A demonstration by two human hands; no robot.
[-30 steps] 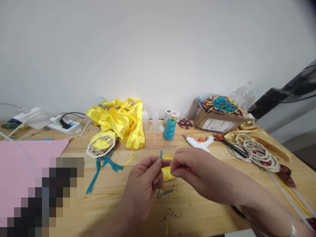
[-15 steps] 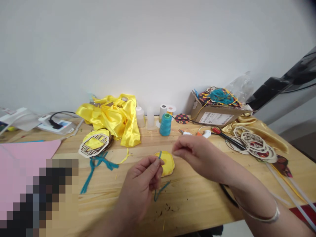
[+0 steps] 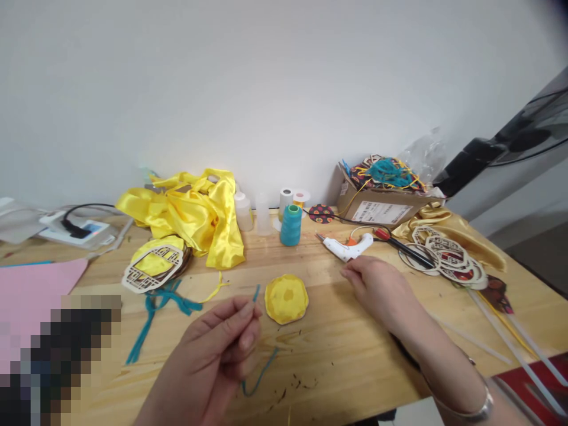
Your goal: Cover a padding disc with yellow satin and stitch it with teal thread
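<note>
The left hand (image 3: 217, 349) is held low over the near edge of the counter (image 3: 355, 355), palm turned inward. Its grip is closed, with a teal cord (image 3: 256, 293) pinched between thumb and fingertips. The cord's short upper end sticks up past the fingertips and points away toward the wall. The longer tail drops below the hand and curves rightward on the counter. Just beside the upper tip, a yellow fabric disc (image 3: 287, 297) lies flat. The right hand (image 3: 377, 284) is stretched out palm down, its grip loosely open with nothing held. Its fingertips are near a white glue gun (image 3: 348, 248); whether they touch it cannot be told.
</note>
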